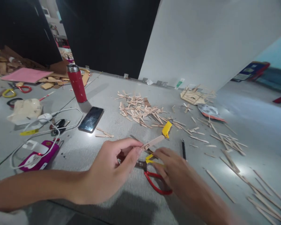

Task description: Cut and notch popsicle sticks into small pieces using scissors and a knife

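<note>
Between thumb and fingers, my left hand (pixel 117 168) pinches a flat wooden craft stick (pixel 155 142), which points up to the right and has a small notch near my thumb. My right hand (pixel 172 165) is close beside it, fingers curled down by a narrow dark tip and yellow parts (pixel 150 157); what it grips is mostly hidden. Below both hands lie red-handled scissors (pixel 158 186), their blades partly behind my left hand. A yellow plastic piece (pixel 167 129) rests just beyond the stick's end. To the right is a black pen (pixel 183 149).
A heap of short sticks (pixel 140 109) lies ahead; longer strips (pixel 264 200) spread at right. A wooden stick structure (pixel 194 96) stands near the wall. On the left are a phone (pixel 91 119), a red bottle (pixel 76 83), a white cable (pixel 81 117) and a purple power strip (pixel 50 153).
</note>
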### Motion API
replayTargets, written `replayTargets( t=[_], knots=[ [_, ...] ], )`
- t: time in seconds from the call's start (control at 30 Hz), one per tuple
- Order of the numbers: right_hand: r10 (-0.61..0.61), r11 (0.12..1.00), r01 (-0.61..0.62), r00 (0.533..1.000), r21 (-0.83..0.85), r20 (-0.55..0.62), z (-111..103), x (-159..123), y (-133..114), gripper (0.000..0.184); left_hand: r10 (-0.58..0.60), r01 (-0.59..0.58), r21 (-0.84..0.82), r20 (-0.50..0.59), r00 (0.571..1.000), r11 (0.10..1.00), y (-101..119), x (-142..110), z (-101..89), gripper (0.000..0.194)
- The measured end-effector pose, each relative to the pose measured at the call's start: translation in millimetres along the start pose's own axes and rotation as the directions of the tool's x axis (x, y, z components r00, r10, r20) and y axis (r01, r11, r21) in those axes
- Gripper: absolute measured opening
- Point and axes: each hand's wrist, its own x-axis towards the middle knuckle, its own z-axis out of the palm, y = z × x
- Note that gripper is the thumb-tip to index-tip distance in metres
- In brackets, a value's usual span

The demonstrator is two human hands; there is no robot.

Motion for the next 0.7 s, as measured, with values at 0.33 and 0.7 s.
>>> replayTargets(
  t=[0.33,0.7],
  knots=[
    [-0.399,0.916,0.344,0.827,-0.205,-0.396,-37.0,22.3,-32.9,0.026,0.128,-0.126,0.214,0.005,0.992,0.969,3.8,0.0,1.1,0.029],
    [-0.439,0.892,0.380,0.859,-0.246,-0.264,-32.8,6.8,-18.6,0.034,0.115,-0.132,0.136,0.126,0.985,0.982,2.6,-7.2,0.2,0.025]
  ],
)
